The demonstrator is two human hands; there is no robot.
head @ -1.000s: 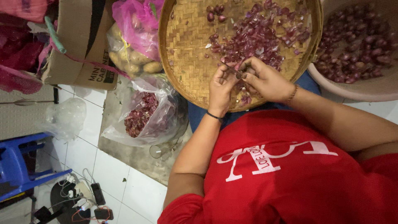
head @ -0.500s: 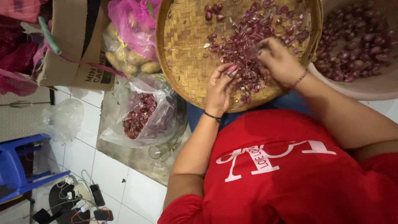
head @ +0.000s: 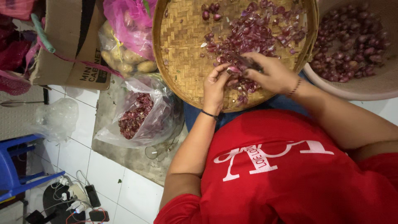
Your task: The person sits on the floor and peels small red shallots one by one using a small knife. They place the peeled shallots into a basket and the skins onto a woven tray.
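At the frame's upper middle, over the woven tray [head: 178, 62], my left hand [head: 216, 88] pinches a shallot [head: 233, 69] while my right hand [head: 269, 74] grips a small knife [head: 244, 61]. I'd best cut shallowly, blade clear of fingertips.

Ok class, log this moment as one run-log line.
left hand: holds shallot | right hand: holds knife on it | over woven tray

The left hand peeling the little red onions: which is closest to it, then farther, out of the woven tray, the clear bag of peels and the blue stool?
From the left hand:
1. Woven tray, right under it.
2. Clear bag of peels, on the floor beside it.
3. Blue stool, far corner.
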